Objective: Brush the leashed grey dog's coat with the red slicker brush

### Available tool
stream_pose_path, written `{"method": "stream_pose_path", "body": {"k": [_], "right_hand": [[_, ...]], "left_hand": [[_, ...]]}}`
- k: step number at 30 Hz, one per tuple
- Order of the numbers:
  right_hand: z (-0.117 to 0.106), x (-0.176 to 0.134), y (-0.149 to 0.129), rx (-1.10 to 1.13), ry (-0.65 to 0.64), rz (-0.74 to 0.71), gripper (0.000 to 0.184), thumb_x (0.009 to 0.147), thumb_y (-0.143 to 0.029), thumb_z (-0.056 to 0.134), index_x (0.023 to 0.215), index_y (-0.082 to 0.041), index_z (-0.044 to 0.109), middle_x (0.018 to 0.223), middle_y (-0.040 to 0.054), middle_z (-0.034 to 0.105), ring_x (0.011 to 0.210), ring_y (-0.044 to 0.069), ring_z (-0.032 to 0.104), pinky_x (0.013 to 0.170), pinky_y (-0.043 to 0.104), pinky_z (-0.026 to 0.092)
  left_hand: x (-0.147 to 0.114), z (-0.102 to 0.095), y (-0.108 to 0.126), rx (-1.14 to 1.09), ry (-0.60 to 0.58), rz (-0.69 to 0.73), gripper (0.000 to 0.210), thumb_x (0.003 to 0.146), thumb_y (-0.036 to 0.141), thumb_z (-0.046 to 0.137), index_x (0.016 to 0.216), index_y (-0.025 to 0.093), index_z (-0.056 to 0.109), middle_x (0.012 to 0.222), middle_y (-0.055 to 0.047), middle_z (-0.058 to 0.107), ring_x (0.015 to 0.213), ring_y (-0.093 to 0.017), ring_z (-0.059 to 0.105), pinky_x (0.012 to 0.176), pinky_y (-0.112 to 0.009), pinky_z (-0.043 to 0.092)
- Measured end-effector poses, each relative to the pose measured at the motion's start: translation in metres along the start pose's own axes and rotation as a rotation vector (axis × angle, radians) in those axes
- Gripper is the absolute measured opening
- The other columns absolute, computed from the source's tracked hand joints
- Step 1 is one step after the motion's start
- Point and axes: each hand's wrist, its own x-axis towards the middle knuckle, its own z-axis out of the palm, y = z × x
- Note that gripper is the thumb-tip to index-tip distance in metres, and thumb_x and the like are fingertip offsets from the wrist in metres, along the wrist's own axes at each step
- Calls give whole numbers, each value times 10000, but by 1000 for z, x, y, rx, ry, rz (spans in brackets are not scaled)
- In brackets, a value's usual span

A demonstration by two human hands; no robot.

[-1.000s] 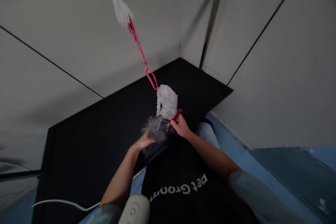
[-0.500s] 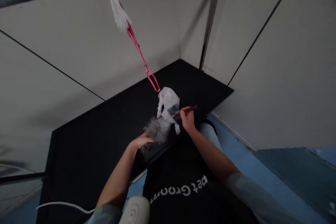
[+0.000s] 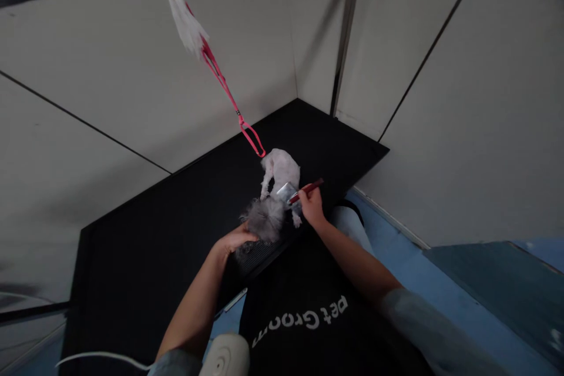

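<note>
one dog's grey head (image 3: 266,218) in left fingers (image 3: 247,234), one brush (image 3: 287,192) in right fingers (image 3: 305,197)

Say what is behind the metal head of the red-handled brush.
Around the brush's metal head shows the animal's white body, with its fluffy grey head close by. The patch directly behind is covered, so contact cannot be confirmed.

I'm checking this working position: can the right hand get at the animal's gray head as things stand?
Probably yes: the right hand holds the brush right beside the gray head, with nothing visible between them; the left hand is at the head's opposite side.
</note>
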Motion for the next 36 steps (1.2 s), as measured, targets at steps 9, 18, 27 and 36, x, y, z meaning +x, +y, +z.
{"method": "stream_pose_path", "body": {"k": [9,18,27,36], "right_hand": [[-4,-6,-5,-2,49,34,221,774,-409,619,864,-236,515,765,-1,608,723,185,612,729,354,544],[-11,0,-6,-58,11,67,193,747,-365,645,838,-244,526,732,-16,604,683,174,591,673,327,527],[-18,2,-7,-74,-25,31,212,765,-396,630,843,-239,510,755,-4,598,719,188,592,708,349,525],[-14,-1,-12,-76,-12,28,196,763,-372,648,830,-234,526,744,-11,605,718,177,590,722,327,528]], "left_hand": [[-2,8,4,-14,37,15,547,565,70,716,1100,170,662,1090,-76,775,1158,-330,672,1069,-443,469],[-5,15,6,-13,87,92,587,546,106,730,1125,169,657,1149,-111,766,1187,-374,657,1107,-499,436],[-4,19,-2,-44,116,134,593,560,99,746,1136,166,623,1146,-95,754,1165,-337,659,1111,-466,435],[-7,19,0,-46,104,107,605,569,95,744,1158,179,639,1152,-107,757,1219,-363,645,1111,-474,432]]}}
